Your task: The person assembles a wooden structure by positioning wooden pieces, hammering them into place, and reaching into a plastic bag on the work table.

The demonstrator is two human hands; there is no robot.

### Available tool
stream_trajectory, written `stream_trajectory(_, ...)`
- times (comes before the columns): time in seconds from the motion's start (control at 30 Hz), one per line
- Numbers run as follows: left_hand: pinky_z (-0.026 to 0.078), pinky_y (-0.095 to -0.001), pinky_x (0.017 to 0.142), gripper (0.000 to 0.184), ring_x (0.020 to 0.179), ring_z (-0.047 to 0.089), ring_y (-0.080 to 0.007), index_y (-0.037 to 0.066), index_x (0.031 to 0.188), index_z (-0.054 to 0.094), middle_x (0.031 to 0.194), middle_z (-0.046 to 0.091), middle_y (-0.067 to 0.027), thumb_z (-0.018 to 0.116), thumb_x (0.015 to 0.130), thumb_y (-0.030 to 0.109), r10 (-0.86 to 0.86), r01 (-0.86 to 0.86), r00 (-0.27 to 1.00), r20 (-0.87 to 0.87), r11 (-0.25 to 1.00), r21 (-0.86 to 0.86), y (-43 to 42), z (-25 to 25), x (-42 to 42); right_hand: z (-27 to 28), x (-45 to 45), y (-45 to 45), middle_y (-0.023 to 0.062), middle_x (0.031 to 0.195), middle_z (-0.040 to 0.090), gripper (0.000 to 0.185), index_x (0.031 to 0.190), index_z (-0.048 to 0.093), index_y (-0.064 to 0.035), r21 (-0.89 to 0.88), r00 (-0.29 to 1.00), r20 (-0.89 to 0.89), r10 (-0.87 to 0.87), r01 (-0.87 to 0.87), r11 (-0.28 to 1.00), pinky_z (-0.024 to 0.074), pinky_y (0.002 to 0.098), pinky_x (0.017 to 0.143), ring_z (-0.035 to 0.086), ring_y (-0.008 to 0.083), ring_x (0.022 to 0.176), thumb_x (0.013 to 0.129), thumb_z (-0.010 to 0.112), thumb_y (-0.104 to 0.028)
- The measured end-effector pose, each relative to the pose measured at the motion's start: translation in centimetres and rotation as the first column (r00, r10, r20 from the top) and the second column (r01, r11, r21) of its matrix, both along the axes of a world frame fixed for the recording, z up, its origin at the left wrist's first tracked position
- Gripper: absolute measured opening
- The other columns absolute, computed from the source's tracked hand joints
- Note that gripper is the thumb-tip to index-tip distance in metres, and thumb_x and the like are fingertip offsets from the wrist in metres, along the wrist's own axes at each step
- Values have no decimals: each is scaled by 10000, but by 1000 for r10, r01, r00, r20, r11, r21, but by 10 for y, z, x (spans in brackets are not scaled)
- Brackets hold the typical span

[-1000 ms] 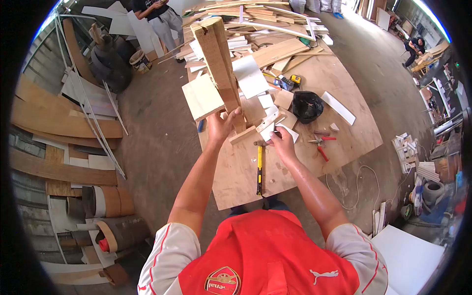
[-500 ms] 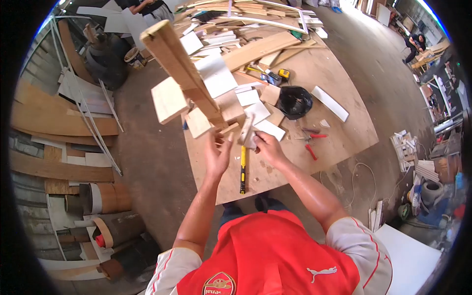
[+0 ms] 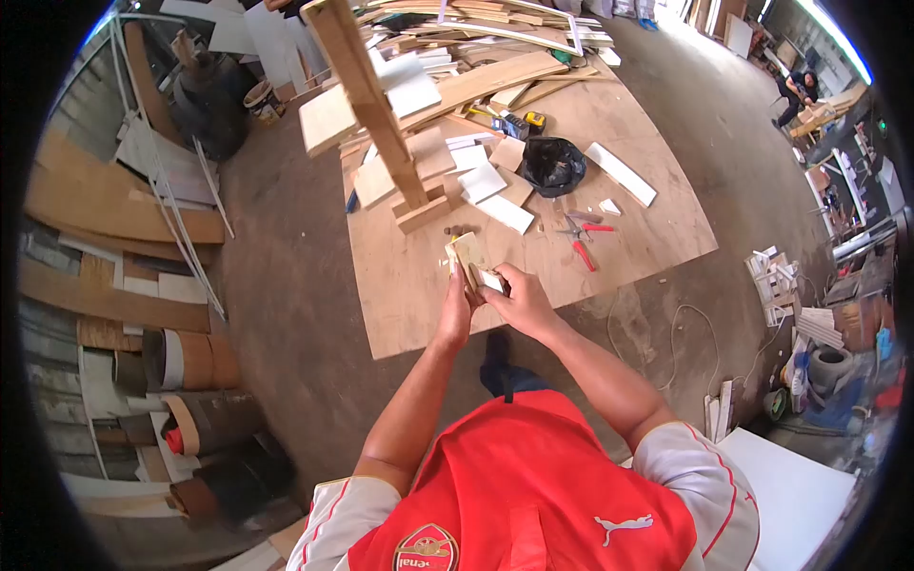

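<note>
Close to the table's near edge, my left hand (image 3: 455, 312) presses against a small pale wooden piece (image 3: 468, 251). My right hand (image 3: 524, 303) is closed round its lower right side, where a white-faced part (image 3: 491, 282) shows between the fingers; whether that is a separate block I cannot tell. Just beyond the piece, a hammer head (image 3: 459, 231) lies on the table, its handle hidden. Farther off stands a tall wooden post (image 3: 376, 119) on a wooden foot (image 3: 422, 209), apart from both hands.
The plywood table (image 3: 638, 219) bears red-handled pliers (image 3: 583, 238), a black plastic-lined container (image 3: 552, 167), a yellow tape measure (image 3: 535, 122) and a long white strip (image 3: 621, 174). Wood offcuts (image 3: 476, 86) pile up at the back. Another person (image 3: 800, 93) is far right.
My hands have come together nearer my body, and my left hand has joined the right on the small wooden piece. The view has shifted, showing the post's foot; the hammer's yellow handle is now hidden.
</note>
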State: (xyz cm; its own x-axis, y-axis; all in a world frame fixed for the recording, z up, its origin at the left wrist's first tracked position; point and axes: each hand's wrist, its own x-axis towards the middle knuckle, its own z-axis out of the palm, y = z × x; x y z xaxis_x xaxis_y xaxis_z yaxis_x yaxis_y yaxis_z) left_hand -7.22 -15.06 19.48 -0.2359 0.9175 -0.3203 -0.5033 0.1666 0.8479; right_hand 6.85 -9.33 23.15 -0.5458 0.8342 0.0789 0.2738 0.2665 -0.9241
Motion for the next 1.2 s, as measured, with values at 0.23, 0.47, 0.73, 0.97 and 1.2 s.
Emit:
stream_trajectory(0.23, 551, -361, 894, 725, 984, 664, -194, 18, 1374, 500, 1114, 665, -98, 254, 1084, 636, 311, -312, 949, 39, 950, -5, -121, 47, 24, 53, 19, -111, 71, 841, 680, 483, 1230, 646, -14, 149, 970, -55, 239, -229, 962, 530, 309, 642, 662, 161, 715, 834, 842, -208)
stream_trajectory(0.47, 550, -371, 817, 791, 958, 652, -209, 23, 1320, 545, 1081, 635, -89, 294, 1039, 718, 380, -387, 907, 180, 922, 0, -221, 102, 45, 97, 35, -190, 57, 987, 668, 665, 1327, 634, -42, 278, 897, -88, 434, -396, 875, 527, 302, 650, 620, 141, 753, 758, 919, -234)
stream_trajectory(0.73, 559, -364, 837, 637, 1029, 663, -205, 28, 1346, 525, 1142, 652, -84, 376, 1080, 587, 335, -382, 901, 277, 914, 138, -271, 103, 70, 123, 57, -248, 64, 940, 676, 579, 1230, 680, -44, 316, 913, -59, 403, -365, 875, 508, 318, 645, 609, 157, 713, 767, 909, -306)
stream_trajectory(0.97, 597, -386, 797, 508, 1055, 677, -205, 103, 1377, 503, 1198, 644, -68, 449, 1079, 511, 129, -178, 971, 203, 953, 244, -303, 82, 96, 121, 91, -271, 11, 894, 668, 544, 1186, 676, -12, 290, 918, -55, 393, -362, 886, 470, 250, 605, 545, 58, 670, 748, 933, -208)
stream_trajectory(1.2, 624, -417, 787, 623, 1085, 675, -241, 72, 1420, 428, 1257, 618, -109, 633, 982, 464, 30, -43, 985, 170, 997, 71, -329, 68, 130, 87, 133, -290, 37, 926, 704, 469, 1156, 688, -17, 195, 939, 16, 343, -340, 920, 505, 279, 609, 598, 83, 660, 754, 897, -137)
